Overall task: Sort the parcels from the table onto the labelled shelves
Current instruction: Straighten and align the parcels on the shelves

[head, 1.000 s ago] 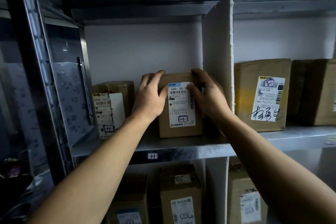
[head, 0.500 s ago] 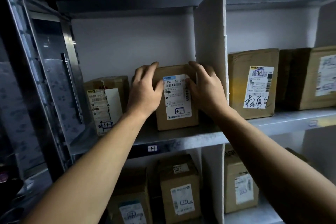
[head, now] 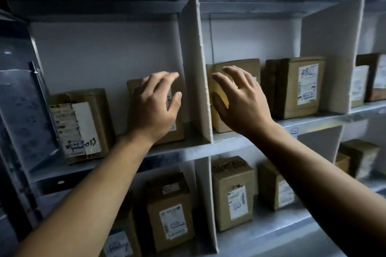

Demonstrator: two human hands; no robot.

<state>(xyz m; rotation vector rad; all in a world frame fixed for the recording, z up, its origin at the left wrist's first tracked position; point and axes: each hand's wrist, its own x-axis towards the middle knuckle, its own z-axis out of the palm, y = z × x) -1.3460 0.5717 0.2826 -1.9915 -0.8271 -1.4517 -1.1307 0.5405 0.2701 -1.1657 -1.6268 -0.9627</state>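
A brown cardboard parcel [head: 177,131] with a white label stands upright on the metal shelf [head: 188,149], close to the left side of a white divider [head: 198,73]. My left hand [head: 155,106] hovers in front of it with fingers spread, holding nothing, and hides most of its face. My right hand [head: 238,100] is open too, off the parcel, in front of another brown parcel [head: 240,64] in the compartment to the right of the divider.
A labelled parcel [head: 83,123] stands at the left of the same compartment. More parcels [head: 296,85] fill the compartments to the right and the shelf below [head: 171,213]. A shiny metal upright [head: 35,89] borders the left side.
Both hands have let go of the parcel and pulled back from it. The right hand has moved right, past the divider. The view has swung to the right.
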